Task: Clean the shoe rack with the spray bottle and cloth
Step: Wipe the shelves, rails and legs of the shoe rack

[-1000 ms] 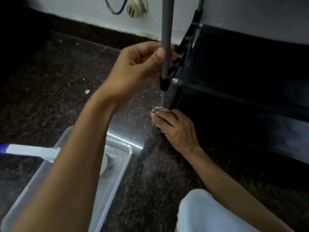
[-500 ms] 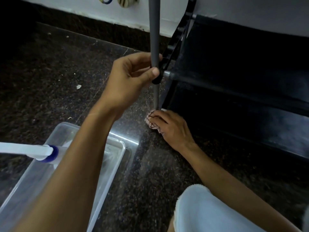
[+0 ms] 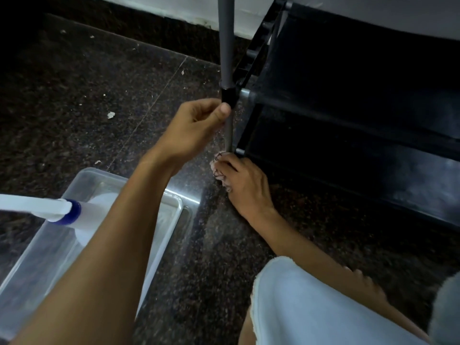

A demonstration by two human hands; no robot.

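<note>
Shoe rack (image 3: pixel 348 115), black, stands on the dark floor (image 3: pixel 74 95). I see my left hand (image 3: pixel 196 125) with thumb and fingers curled around its grey post (image 3: pixel 226 46), below the black joint. My right hand (image 3: pixel 245 185) grips the cloth (image 3: pixel 219 168), apparently against the post's foot. The spray bottle (image 3: pixel 74 215) lies in a clear tray (image 3: pixel 159 235), left of the post.

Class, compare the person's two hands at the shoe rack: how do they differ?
The left hand grips the grey pole just below the black joint; the right hand sits lower, at the pole's foot by the floor. The left is bare; the right holds a patterned cloth. Both work on one pole.
</note>
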